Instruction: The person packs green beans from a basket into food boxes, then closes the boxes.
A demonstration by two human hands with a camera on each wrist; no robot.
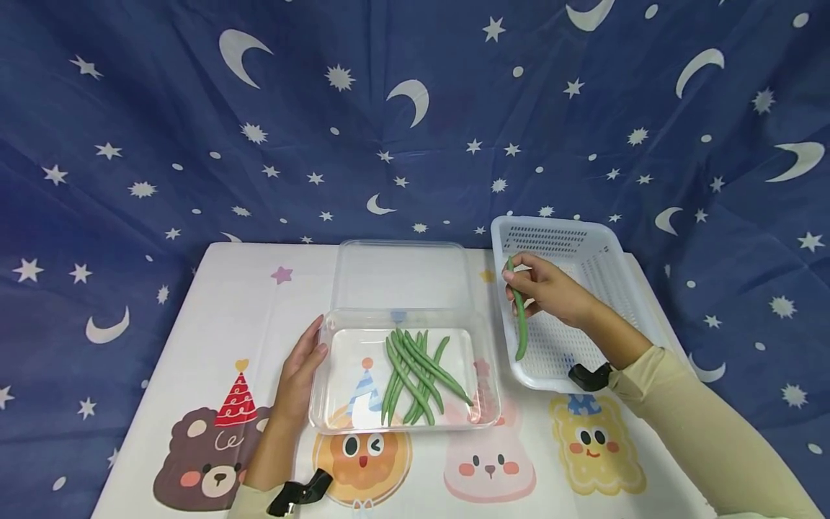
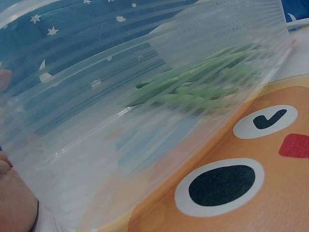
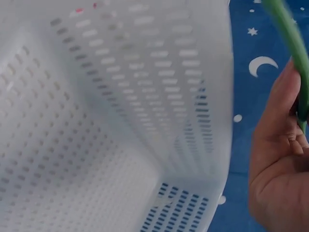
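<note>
In the head view my right hand (image 1: 547, 288) pinches one green bean (image 1: 521, 324) between thumb and fingers, over the left side of the white perforated basket (image 1: 609, 295). The bean hangs lengthwise, its lower end pointing toward me. My left hand (image 1: 301, 371) rests against the left side of a clear plastic container (image 1: 405, 427), fingers fairly straight along its wall and thumb at the rim. Several green beans (image 1: 415, 371) lie crossed in a loose pile inside. Through the container's wall, the left wrist view shows these beans (image 2: 193, 82) blurred.
Behind the container lies a clear flat lid (image 1: 402, 274). A white cloth with cartoon animals covers the table (image 1: 259, 310). A dark blue curtain (image 1: 447, 115) with moons and stars hangs at the back. The right wrist view shows the basket's slotted wall (image 3: 159, 72) close up.
</note>
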